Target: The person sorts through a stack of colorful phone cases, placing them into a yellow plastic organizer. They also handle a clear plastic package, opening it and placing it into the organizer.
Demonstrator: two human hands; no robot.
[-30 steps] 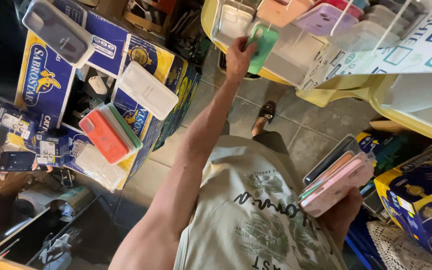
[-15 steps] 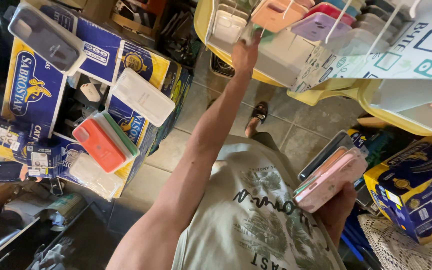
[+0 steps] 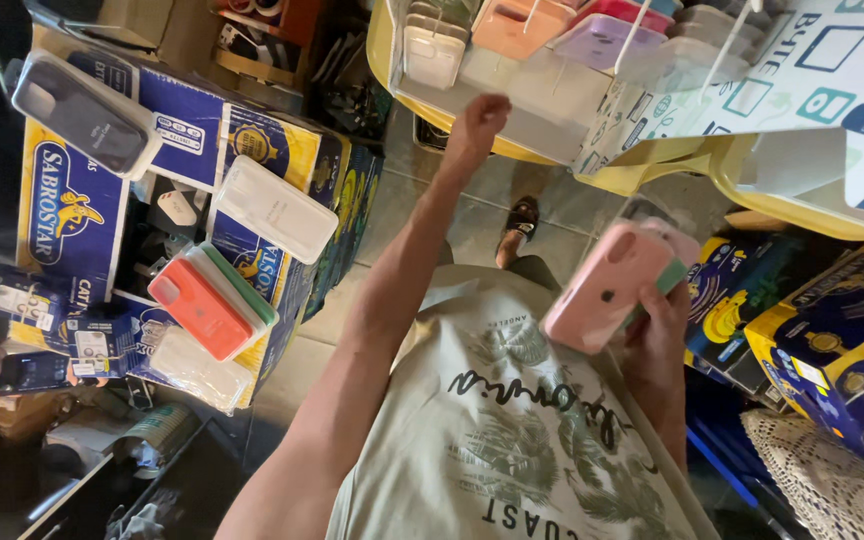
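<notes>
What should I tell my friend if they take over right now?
Left hand: raised and curled shut beside the white display rack hung with pastel phone cases; nothing shows in it.
Right hand: grips a stack of boxed phone cases, pink one on top, in front of the chest.
Nearby: an orange boxed case and others in green, white and black lie on blue-and-yellow cardboard boxes to the left.
Done: many cases hang on the rack.
Left: the held stack and the cases on the boxes are not hung.
</notes>
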